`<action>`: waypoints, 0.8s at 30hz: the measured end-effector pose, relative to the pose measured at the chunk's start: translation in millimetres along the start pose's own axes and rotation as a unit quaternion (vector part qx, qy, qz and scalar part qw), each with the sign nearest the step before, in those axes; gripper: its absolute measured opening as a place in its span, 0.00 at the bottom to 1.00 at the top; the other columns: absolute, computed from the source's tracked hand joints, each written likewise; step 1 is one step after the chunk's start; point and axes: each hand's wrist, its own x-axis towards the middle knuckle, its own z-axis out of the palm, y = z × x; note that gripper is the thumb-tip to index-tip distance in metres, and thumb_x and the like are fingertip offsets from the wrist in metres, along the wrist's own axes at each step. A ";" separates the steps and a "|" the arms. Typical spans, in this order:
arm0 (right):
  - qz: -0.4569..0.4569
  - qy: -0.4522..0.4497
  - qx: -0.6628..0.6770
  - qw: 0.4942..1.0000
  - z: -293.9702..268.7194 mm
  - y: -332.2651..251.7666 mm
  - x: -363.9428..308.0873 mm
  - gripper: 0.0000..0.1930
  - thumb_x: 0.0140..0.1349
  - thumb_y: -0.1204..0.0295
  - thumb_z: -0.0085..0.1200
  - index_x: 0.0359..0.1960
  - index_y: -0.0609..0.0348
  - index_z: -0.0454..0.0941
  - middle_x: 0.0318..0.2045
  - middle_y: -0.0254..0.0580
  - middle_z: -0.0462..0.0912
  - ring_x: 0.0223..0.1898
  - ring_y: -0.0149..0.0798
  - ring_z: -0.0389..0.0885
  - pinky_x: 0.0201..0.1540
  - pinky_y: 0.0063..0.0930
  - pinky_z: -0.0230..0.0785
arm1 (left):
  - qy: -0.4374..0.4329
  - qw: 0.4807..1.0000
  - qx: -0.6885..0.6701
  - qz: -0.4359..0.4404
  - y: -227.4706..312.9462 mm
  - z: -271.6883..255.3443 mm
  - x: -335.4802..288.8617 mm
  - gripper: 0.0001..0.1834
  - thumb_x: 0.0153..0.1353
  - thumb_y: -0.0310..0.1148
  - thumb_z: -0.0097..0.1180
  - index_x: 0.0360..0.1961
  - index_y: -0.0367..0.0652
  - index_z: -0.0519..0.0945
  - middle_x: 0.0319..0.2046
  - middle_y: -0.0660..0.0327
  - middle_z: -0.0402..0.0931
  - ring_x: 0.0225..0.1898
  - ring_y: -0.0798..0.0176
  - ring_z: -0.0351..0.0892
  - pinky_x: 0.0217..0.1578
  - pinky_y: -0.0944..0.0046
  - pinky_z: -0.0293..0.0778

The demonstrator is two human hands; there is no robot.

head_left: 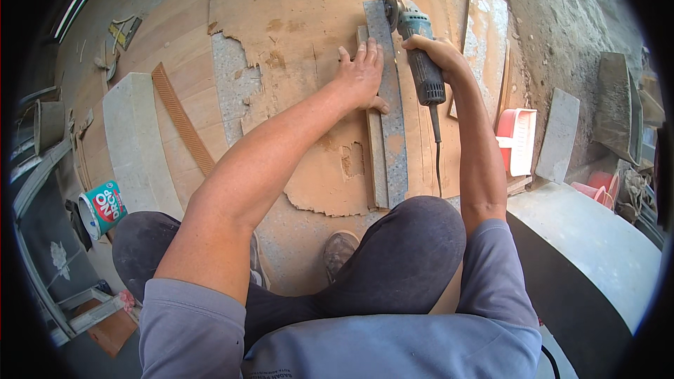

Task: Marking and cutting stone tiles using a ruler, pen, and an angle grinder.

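Crouching over a floor laid with torn cardboard sheets [295, 35], the person works low to the ground, knees bent and one dusty shoe [339, 251] planted near the ragged lower edge of the cardboard. Under the torn patches a speckled stone floor [232, 77] shows through.

A long grey stone strip [391, 119] lies on the cardboard, running away from the person's knees toward the top of the view. The left hand [363, 74] lies flat and open on it, fingers spread, palm pressing on the strip's left edge near its far end. The right hand [434, 52] is wrapped tight around the body of an angle grinder [419, 49], whose disc [390, 7] stands on edge at the far end of the strip, touching or just at its right edge. The grinder's black cord [437, 154] trails back along the strip toward the person.

To the left, a pale stone slab [137, 140] lies beside a ribbed brown strip [182, 119], and a tin can [102, 208] lies on its side near the left knee. To the right sit a red and white plastic tray [518, 140], a grey slab [559, 133] leaning nearby and a broad pale curved surface [590, 238]. Beyond them the ground is bare grey dirt [554, 21], rough and dusty. Metal framing [42, 168] lines the far left side.
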 end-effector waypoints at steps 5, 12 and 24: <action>-0.005 0.009 -0.010 1.000 2.6 0.3 -0.6 0.29 0.50 0.57 0.74 0.42 0.76 0.84 0.30 0.47 0.85 0.23 0.36 0.84 0.24 0.31 0.78 | -0.011 1.000 -0.001 0.000 -1.0 -2.2 -0.2 0.80 0.42 0.71 0.76 0.80 0.25 0.46 0.81 0.34 0.42 0.82 0.36 0.45 0.72 0.18 0.53; 0.002 0.019 -0.023 1.000 3.1 9.0 -8.8 0.28 0.52 0.57 0.73 0.42 0.75 0.84 0.29 0.46 0.84 0.22 0.35 0.83 0.23 0.29 0.76 | -0.029 1.000 0.000 0.001 -0.9 -5.0 0.8 0.80 0.43 0.72 0.75 0.80 0.26 0.45 0.82 0.33 0.40 0.83 0.35 0.43 0.72 0.18 0.52; 0.018 0.021 -0.029 0.999 5.9 17.6 -42.7 0.29 0.52 0.56 0.72 0.40 0.75 0.84 0.28 0.46 0.84 0.22 0.36 0.82 0.23 0.31 0.76 | -0.031 0.999 0.010 0.002 -0.6 -2.2 3.0 0.81 0.42 0.74 0.73 0.80 0.27 0.47 0.82 0.35 0.39 0.83 0.36 0.40 0.71 0.17 0.53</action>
